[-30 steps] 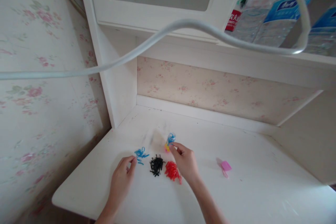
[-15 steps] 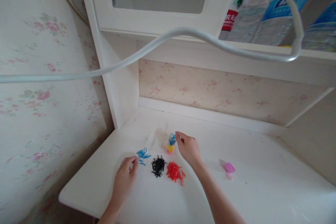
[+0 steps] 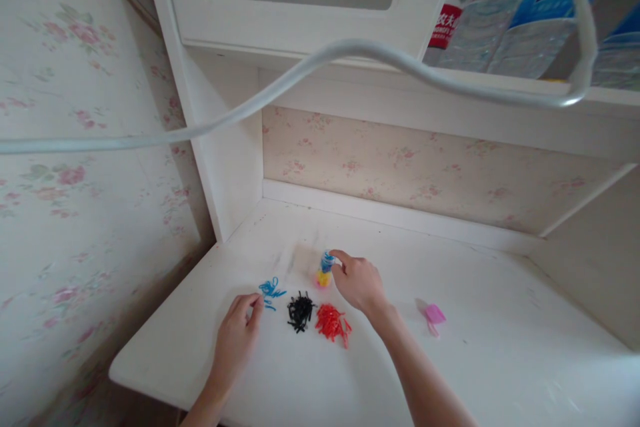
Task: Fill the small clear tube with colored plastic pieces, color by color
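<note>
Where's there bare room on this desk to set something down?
Widest patch: from the pink piece to the right side panel. Another: between that piece and the right hand. It's crowded from there to the left hand: tube, red pile, black pile, blue pile.

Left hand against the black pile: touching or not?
Apart. The head view shows a strip of white tabletop between the left hand and the black pile.

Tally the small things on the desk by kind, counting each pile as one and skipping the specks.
Blue pile, strays included: 1
Black pile: 1
Red pile: 1
Container: 1
Pink piece: 1
Total: 5
</note>
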{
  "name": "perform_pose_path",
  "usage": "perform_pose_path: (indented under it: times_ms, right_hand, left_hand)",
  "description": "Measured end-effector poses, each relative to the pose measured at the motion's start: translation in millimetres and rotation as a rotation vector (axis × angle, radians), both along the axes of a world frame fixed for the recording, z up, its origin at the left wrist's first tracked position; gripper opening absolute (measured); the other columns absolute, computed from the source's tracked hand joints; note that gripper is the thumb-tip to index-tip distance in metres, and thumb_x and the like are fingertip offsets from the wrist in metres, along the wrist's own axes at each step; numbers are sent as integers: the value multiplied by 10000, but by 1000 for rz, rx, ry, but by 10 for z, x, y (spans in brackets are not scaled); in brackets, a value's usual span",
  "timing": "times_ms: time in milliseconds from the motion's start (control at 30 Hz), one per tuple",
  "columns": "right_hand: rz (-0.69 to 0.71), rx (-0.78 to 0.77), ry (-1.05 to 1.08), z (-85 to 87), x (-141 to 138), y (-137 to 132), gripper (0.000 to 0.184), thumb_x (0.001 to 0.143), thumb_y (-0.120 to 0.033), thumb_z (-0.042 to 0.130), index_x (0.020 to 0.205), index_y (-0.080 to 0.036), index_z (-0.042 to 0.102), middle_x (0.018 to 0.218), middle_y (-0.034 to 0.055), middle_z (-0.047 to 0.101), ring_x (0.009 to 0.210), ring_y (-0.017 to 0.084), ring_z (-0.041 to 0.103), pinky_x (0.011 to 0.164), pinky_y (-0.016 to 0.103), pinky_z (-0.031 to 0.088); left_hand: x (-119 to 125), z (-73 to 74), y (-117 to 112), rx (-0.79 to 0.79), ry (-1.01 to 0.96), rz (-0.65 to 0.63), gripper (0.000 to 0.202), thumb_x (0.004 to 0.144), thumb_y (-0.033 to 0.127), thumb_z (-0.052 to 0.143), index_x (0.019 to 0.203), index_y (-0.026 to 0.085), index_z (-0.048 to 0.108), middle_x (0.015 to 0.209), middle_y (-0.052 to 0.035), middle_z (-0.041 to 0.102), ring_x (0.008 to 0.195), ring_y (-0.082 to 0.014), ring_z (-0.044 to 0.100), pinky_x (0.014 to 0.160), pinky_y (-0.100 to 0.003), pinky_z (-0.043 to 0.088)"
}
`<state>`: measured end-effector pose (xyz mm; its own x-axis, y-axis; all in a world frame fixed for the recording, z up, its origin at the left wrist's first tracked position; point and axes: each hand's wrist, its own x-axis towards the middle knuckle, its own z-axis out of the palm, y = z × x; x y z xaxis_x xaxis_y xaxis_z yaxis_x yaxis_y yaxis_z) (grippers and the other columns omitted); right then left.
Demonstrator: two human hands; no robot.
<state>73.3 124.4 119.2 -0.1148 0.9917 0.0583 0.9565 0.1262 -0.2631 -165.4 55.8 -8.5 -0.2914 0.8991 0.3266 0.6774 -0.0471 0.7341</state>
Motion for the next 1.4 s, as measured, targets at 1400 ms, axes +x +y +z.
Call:
perform_pose_path:
  times_ms: [1400]
  right_hand:
    - [-123, 2, 655, -1255, 773, -844, 345, 830, -313, 390, 935, -200, 699, 629, 7, 632, 575, 145, 548, 580, 227, 371]
  left_hand:
    - [1026, 963, 642, 60, -426, -236, 326, 792, 453, 580, 954, 200, 708, 961, -42, 644, 645, -91, 556, 512, -186, 414]
